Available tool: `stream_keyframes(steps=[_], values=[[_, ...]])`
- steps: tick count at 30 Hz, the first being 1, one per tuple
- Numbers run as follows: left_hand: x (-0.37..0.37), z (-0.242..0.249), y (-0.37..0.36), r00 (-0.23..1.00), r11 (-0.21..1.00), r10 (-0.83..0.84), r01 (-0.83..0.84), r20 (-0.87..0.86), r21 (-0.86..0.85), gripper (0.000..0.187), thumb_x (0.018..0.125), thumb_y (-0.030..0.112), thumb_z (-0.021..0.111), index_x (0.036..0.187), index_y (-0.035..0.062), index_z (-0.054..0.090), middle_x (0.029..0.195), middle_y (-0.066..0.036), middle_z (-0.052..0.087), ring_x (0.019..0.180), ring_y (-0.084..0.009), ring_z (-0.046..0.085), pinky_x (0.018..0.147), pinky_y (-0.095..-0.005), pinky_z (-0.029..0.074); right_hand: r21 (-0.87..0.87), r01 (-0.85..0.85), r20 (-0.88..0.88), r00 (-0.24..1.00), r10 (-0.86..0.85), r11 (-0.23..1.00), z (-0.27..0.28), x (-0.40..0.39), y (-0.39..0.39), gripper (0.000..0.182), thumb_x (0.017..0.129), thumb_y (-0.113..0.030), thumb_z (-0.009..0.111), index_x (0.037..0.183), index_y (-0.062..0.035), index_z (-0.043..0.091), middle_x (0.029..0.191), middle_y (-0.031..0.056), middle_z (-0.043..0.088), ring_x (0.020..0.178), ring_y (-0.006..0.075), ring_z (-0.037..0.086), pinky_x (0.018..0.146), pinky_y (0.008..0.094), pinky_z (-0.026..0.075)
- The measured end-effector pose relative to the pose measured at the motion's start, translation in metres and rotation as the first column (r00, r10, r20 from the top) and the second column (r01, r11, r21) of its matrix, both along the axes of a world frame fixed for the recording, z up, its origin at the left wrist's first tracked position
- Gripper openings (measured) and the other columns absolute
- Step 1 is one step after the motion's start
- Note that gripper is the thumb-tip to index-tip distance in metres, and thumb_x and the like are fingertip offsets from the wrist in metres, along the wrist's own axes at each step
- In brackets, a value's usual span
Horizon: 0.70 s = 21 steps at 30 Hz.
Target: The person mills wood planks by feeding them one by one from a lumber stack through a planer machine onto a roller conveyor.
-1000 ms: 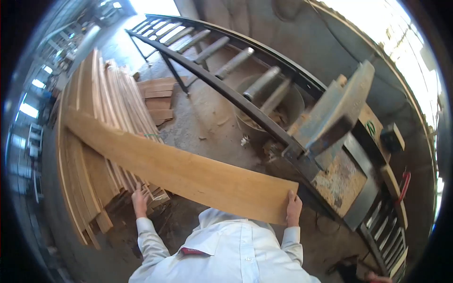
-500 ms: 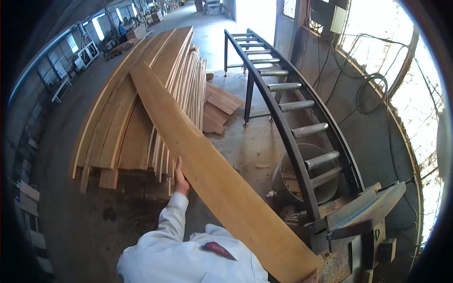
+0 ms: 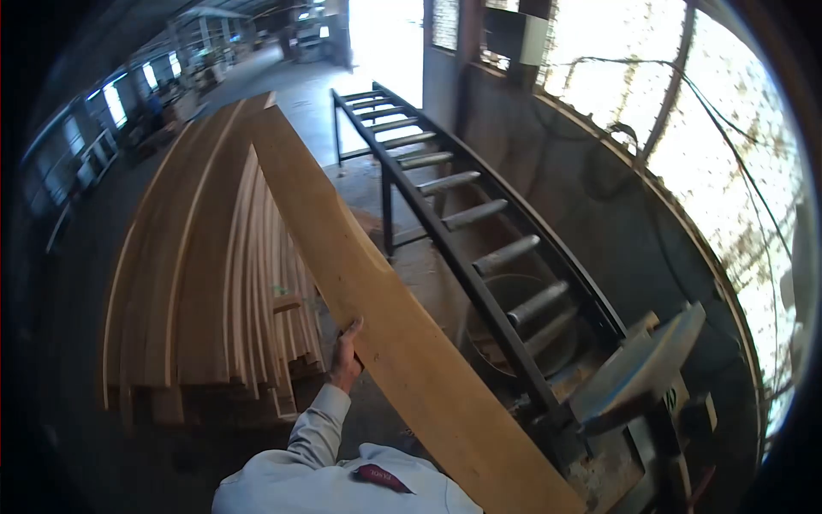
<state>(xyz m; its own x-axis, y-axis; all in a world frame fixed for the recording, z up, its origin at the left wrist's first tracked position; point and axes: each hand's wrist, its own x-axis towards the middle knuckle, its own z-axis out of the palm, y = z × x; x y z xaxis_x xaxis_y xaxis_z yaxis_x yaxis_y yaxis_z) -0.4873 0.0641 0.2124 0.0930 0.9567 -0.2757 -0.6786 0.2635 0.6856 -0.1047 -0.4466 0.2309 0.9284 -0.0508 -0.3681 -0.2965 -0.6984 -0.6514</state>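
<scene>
A long wooden board (image 3: 402, 343) runs slantwise from the upper middle to the bottom right, close in front of my chest. My left hand (image 3: 347, 355) is closed on the board's left edge near its middle, thumb on the upper face and fingers hidden underneath. My right hand is out of sight; the board's near end reaches the bottom of the view. Left of the board lies a big stack of planks (image 3: 163, 283), partly covered by the board's far end.
A black roller conveyor (image 3: 467, 218) with metal rollers stands to the right. At its near end is a machine with a tilted metal plate (image 3: 638, 377). A round bin (image 3: 488, 343) sits under the rollers. Cables (image 3: 728, 128) hang by the bright windows at right.
My view has turned to the right, so conveyor and stack appear further left. The board has swung to lie more along the conveyor's direction. My right hand has dropped out of view.
</scene>
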Motion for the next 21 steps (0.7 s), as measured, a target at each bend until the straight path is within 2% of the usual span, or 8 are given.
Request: stream_keyframes(steps=[6,8,10,11,13,16,19,21], values=[[0.111,-0.037,0.052,0.96,0.967,-0.255,0.256,0.115,-0.001,0.048,0.093,0.028,0.065,0.133,0.0049,0.052,0.125,-0.008,0.061,0.112,-0.0263,0.06,0.095,-0.0412,0.049,-0.047,0.164,0.101,0.982,-0.159,0.985,-0.038,-0.005,-0.095,0.06,0.098,-0.049,0.05,0.125,0.0033,0.06,0.123,0.0158,0.064,0.105,0.032,0.061,0.094,0.042,0.048],[0.152,-0.053,0.053,0.942,0.947,-0.312,0.318,0.12,-0.039,0.048,0.093,0.028,0.066,0.133,0.0062,0.052,0.126,-0.009,0.061,0.113,-0.0262,0.059,0.096,-0.0414,0.049,0.07,0.205,0.121,0.97,-0.212,0.976,-0.004,-0.023,-0.096,0.07,0.093,-0.058,0.051,0.126,0.0029,0.06,0.126,0.015,0.063,0.107,0.0331,0.061,0.096,0.0446,0.047],[0.187,-0.096,0.061,0.933,0.936,-0.347,0.351,0.094,-0.038,0.048,0.093,0.029,0.066,0.133,0.0064,0.052,0.129,-0.009,0.059,0.115,-0.0267,0.058,0.097,-0.0421,0.048,0.341,0.03,0.3,0.944,-0.139,0.939,-0.058,0.01,-0.164,0.059,0.101,-0.048,0.048,0.117,0.0074,0.063,0.104,0.0113,0.068,0.088,0.0195,0.061,0.081,0.0333,0.049],[0.205,-0.111,0.057,0.922,0.923,-0.379,0.383,0.077,-0.04,0.049,0.093,0.029,0.066,0.133,0.0064,0.052,0.131,-0.009,0.059,0.116,-0.0269,0.058,0.098,-0.0425,0.048,0.304,-0.227,0.635,0.772,-0.019,0.925,-0.057,-0.003,-0.152,0.066,0.102,-0.053,0.04,0.123,0.007,0.058,0.11,0.0125,0.066,0.095,0.0204,0.062,0.086,0.0336,0.049],[0.229,-0.064,0.021,0.916,0.915,-0.396,0.4,0.059,-0.059,0.049,0.095,0.029,0.062,0.13,-0.0037,0.051,0.126,-0.013,0.059,0.11,-0.0287,0.059,0.096,-0.0398,0.049,0.639,0.088,0.12,0.97,-0.213,0.764,-0.009,-0.013,-0.125,0.06,0.106,-0.046,0.027,0.123,0.0026,0.057,0.111,0.0127,0.065,0.106,0.0176,0.06,0.096,0.0327,0.045],[0.24,-0.054,-0.001,0.848,0.852,-0.524,0.521,-0.085,-0.054,0.048,0.097,0.034,0.056,0.129,-0.0015,0.053,0.125,-0.01,0.06,0.11,-0.0268,0.059,0.095,-0.0393,0.048,0.257,-0.074,0.488,0.87,-0.064,0.964,-0.041,0.008,-0.174,0.045,0.103,-0.028,0.033,0.121,0.0071,0.055,0.113,0.0175,0.067,0.111,0.026,0.06,0.12,0.0378,0.016],[0.241,-0.077,-0.002,0.774,0.815,-0.54,0.579,-0.33,0.024,0.049,0.1,0.04,0.05,0.128,0.0007,0.055,0.123,-0.008,0.062,0.11,-0.025,0.059,0.094,-0.0388,0.048,0.617,0.257,0.096,0.914,-0.395,0.744,-0.03,0.041,-0.171,0.066,0.105,-0.051,0.029,0.116,0.0046,0.062,0.107,0.0091,0.067,0.102,0.0166,0.06,0.1,0.0316,0.041],[0.222,-0.124,0.018,0.691,0.757,-0.217,0.565,-0.69,0.328,0.04,0.098,0.032,0.054,0.123,0.0009,0.058,0.115,-0.01,0.063,0.102,-0.0245,0.061,0.087,-0.037,0.049,0.608,0.268,0.083,0.915,-0.396,0.747,-0.06,0.072,-0.185,0.074,0.102,-0.06,0.027,0.116,0.0028,0.064,0.108,0.0054,0.066,0.098,0.0129,0.058,0.088,0.0288,0.046]])
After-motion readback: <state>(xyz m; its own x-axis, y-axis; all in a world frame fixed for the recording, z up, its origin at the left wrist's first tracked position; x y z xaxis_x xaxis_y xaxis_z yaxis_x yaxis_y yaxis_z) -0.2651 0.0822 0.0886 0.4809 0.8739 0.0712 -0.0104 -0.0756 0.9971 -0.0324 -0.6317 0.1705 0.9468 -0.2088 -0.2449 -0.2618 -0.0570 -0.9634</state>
